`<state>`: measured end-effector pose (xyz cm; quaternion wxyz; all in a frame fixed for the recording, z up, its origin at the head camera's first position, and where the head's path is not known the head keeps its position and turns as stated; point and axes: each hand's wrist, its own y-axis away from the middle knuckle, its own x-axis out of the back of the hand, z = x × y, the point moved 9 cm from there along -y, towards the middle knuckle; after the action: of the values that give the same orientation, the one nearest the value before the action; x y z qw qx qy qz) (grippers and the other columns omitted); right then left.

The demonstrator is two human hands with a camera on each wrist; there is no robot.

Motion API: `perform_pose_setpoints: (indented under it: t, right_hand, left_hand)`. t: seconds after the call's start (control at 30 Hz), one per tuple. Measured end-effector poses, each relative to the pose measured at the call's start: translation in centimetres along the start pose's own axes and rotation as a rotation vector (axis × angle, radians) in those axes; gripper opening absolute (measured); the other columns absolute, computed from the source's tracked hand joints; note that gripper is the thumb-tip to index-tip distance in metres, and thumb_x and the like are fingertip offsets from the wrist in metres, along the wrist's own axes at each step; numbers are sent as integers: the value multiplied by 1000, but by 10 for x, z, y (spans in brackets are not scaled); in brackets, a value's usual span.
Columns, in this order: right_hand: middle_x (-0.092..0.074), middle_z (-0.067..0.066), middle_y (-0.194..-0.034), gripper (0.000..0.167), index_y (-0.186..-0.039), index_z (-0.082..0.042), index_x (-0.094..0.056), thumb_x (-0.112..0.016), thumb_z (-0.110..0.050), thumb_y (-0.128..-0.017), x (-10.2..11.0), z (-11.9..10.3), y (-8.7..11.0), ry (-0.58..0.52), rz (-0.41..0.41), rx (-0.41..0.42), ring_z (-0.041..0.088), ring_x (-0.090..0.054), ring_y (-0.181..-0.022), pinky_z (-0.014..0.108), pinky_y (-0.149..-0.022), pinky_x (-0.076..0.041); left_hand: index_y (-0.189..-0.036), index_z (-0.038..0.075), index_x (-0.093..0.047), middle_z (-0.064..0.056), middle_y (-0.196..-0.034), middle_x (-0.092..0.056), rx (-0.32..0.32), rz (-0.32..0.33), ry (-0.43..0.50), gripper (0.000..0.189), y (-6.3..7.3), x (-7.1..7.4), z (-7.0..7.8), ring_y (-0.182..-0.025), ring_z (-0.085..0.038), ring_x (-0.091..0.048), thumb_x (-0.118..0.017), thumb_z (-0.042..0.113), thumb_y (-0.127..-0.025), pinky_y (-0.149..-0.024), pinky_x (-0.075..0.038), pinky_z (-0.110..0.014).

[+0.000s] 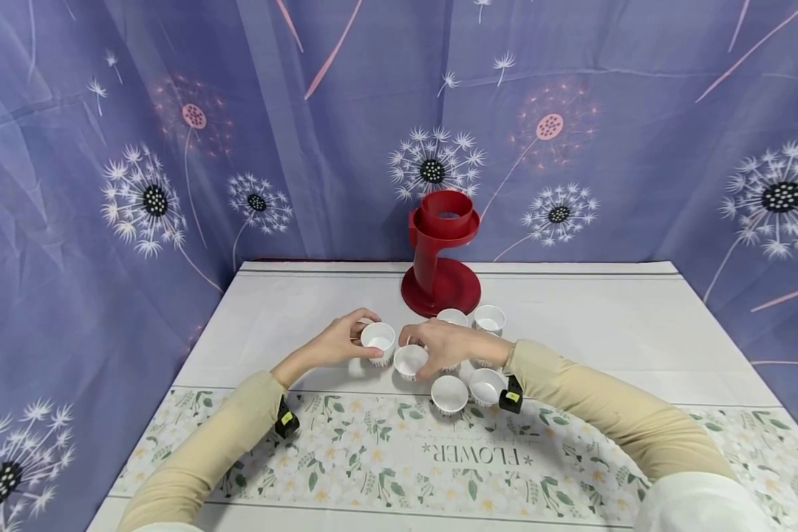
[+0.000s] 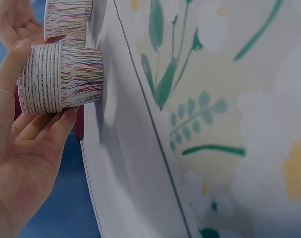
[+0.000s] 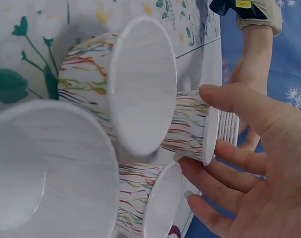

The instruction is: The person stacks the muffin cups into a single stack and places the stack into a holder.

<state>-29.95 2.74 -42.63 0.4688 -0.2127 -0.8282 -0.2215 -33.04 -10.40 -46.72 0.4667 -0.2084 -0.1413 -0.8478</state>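
Note:
My left hand point(image 1: 335, 341) grips a nested stack of white paper cups point(image 2: 61, 82), printed outside with thin wavy coloured lines, thumb on the near side and fingers behind. Just to its right, my right hand point(image 1: 444, 340) holds a single paper cup point(image 1: 410, 363) of the same print between thumb and fingers at its rim. In the right wrist view that cup point(image 3: 192, 126) overlaps the left hand's stack. More cups surround my right hand: one paper cup point(image 1: 449, 396) in front, another point(image 1: 488, 388) by the wrist, and others behind, partly hidden by the hand and forearm.
A red plastic stand point(image 1: 425, 270) with a ring-shaped top and round base stands at the back, just behind the cups. The table point(image 1: 306, 303) wears a white cloth with a floral band. Purple dandelion curtains point(image 1: 346, 148) enclose the back and sides.

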Motion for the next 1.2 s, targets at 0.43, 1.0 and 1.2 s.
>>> perform_pose_setpoints:
  t: [0.43, 1.0, 1.2]
  right_hand:
    - [-70, 3, -104, 44, -118, -9, -60, -76, -20, -79, 9, -5, 3, -68, 41, 87, 14, -64, -97, 33, -87, -53]
    - [-68, -2, -107, 40, -119, -13, -61, -70, -23, -81, 23, -3, 6, -50, 69, 92, 10, -59, -93, 29, -84, -50]
    - [-68, -2, -104, 41, -119, -13, -61, -70, -25, -81, 26, -2, 6, -79, 87, 98, 11, -57, -87, 26, -79, -50]
  left_hand:
    - [-125, 5, -51, -22, -112, -68, -41, -12, 47, 51, 1, -2, 3, -101, -29, -68, -78, 12, -82, -82, -57, -24]
    - [-119, 7, -53, -19, -110, -70, -50, 6, 28, 46, -1, -1, 3, -98, -26, -68, -79, 12, -81, -81, -57, -23]
    - [-119, 7, -53, -18, -110, -70, -57, 3, 32, 46, -1, -2, 2, -98, -25, -68, -79, 12, -81, -81, -57, -23]
